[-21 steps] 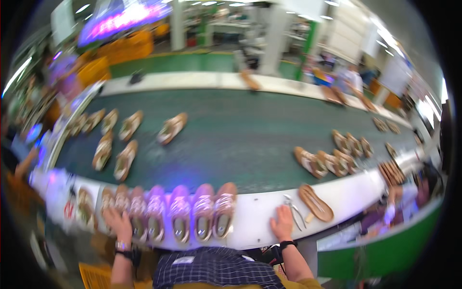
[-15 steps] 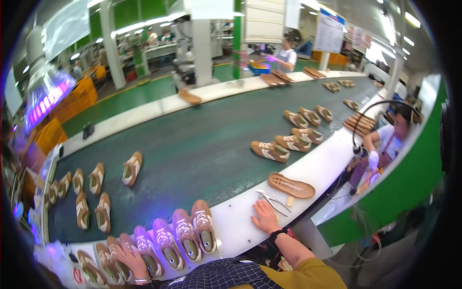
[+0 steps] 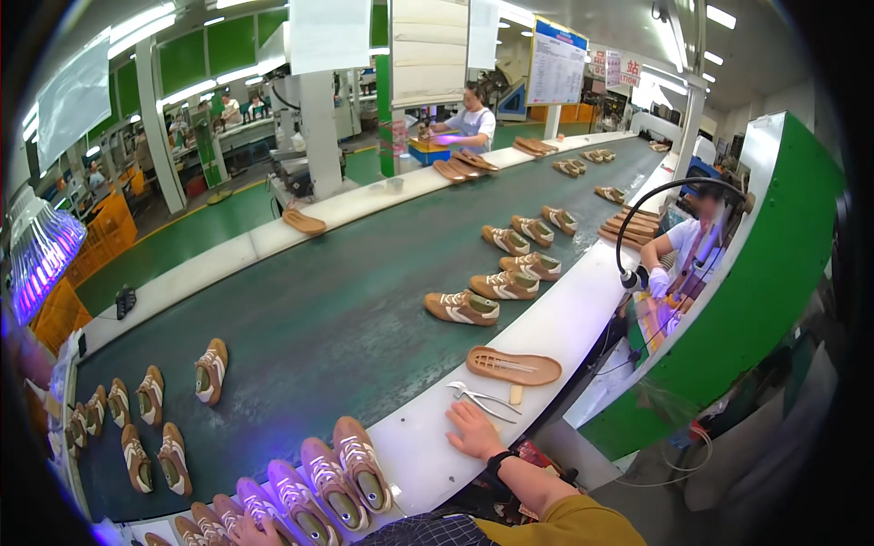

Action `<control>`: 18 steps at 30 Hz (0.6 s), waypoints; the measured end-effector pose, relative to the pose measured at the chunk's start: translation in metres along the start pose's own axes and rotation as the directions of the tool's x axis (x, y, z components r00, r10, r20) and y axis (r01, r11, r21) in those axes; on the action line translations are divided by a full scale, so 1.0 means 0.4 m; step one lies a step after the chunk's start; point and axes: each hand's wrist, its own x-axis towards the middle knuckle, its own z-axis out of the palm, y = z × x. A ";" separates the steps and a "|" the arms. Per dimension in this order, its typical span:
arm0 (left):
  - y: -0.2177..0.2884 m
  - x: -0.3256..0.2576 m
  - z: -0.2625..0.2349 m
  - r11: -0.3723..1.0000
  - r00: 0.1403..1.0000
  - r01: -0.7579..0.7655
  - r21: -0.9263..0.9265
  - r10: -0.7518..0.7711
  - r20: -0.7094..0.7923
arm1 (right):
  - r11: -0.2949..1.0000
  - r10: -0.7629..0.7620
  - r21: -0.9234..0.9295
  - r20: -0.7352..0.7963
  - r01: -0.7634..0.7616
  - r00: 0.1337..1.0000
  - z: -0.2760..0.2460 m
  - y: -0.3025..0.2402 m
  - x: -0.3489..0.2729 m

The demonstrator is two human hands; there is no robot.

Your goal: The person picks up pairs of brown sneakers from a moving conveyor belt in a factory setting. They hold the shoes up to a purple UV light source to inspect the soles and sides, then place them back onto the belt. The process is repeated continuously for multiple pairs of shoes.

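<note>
Presently, the left hand (image 3: pixel 255 531) touches the row of shoes (image 3: pixel 293 496) on the white ledge (image 3: pixel 414 455), though its finger closure I cannot tell, while the right hand (image 3: pixel 473 431) lies fingers apart near the pincers (image 3: pixel 467 393), so a sideways push could perhaps disturb neighbouring shoes.

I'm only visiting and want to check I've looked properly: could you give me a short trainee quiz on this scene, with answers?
1. True or false: the right hand is beside the pliers, not holding them.
2. The sole nearest the pliers lies: A) under the right hand; B) on the ledge; C) on the belt.
3. Fill in: the left hand is at the row of ____.

Key: 1. True. 2. B. 3. Shoes.
</note>
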 end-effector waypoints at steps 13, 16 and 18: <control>0.026 0.016 -0.001 0.999 0.999 0.021 -0.026 -0.020 0.028 | 1.000 -0.022 -0.003 0.006 0.022 1.000 0.018 0.007 0.004; 0.030 0.021 0.004 0.999 1.000 0.009 -0.037 -0.008 0.019 | 1.000 -0.005 -0.013 0.029 0.005 1.000 0.020 0.016 -0.002; 0.032 0.024 0.008 0.999 1.000 0.002 -0.039 -0.001 0.018 | 1.000 0.001 -0.013 0.025 -0.001 1.000 0.016 0.018 -0.003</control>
